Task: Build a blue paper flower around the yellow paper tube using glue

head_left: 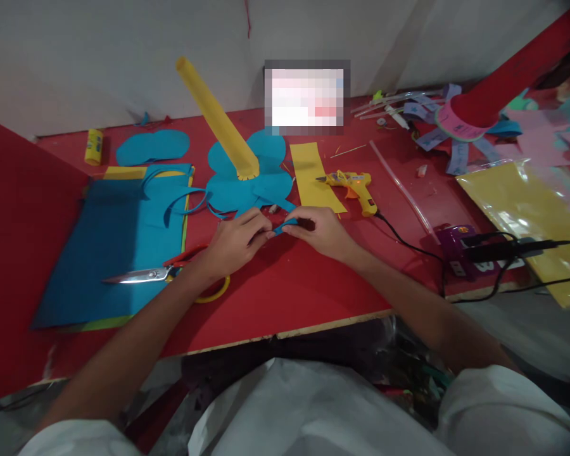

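Between my two hands is a narrow blue paper strip (285, 226), pinched at the front of the red table. My left hand (244, 237) grips its left end with thumb and fingers. The right hand (319, 229) pinches it close by. Just beyond my hands lies a blue flower-shaped paper piece (275, 149), with a rolled yellow paper tube (218, 120) standing tilted from its middle. Curled blue strips (185, 201) rest to its left. Scissors (145, 276) with red and yellow handles lie partly under my left forearm, on blue sheets (109, 234).
A yellow glue gun (354, 185) rests on a yellow paper piece (308, 168), its cord running to a purple power strip (465, 253). A glue stick (94, 147) and a blue cutout (152, 147) lie back left. A blurred screen (307, 97) leans at the wall. A red pole (517, 76) stands right.
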`<state>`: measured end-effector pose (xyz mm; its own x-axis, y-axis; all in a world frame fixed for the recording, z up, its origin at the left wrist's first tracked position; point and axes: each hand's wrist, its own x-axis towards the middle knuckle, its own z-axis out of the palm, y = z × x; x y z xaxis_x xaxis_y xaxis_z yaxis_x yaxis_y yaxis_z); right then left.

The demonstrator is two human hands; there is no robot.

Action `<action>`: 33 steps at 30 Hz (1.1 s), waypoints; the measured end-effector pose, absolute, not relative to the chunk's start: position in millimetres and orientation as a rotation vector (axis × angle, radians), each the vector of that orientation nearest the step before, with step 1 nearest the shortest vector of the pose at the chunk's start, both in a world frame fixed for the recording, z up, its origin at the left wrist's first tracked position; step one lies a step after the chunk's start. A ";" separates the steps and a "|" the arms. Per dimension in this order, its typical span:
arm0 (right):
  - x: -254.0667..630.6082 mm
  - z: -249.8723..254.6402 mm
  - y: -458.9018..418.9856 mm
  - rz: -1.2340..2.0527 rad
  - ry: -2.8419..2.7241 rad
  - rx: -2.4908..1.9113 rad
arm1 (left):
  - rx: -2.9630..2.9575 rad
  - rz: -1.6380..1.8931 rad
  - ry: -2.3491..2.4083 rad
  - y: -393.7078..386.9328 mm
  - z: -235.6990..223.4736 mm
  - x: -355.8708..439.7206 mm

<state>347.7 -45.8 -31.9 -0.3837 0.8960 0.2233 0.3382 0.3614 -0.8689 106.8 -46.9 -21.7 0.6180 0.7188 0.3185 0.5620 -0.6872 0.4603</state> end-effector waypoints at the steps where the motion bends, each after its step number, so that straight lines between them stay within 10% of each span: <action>1: 348.0 -31.9 -45.5 0.962 -1.912 -1.080 | 2.523 0.687 1.041 -47.1 -22.0 106.9; 33: 361.0 -28.1 -42.3 0.928 -2.000 -0.936 | 2.623 0.695 1.027 -48.7 -23.1 105.0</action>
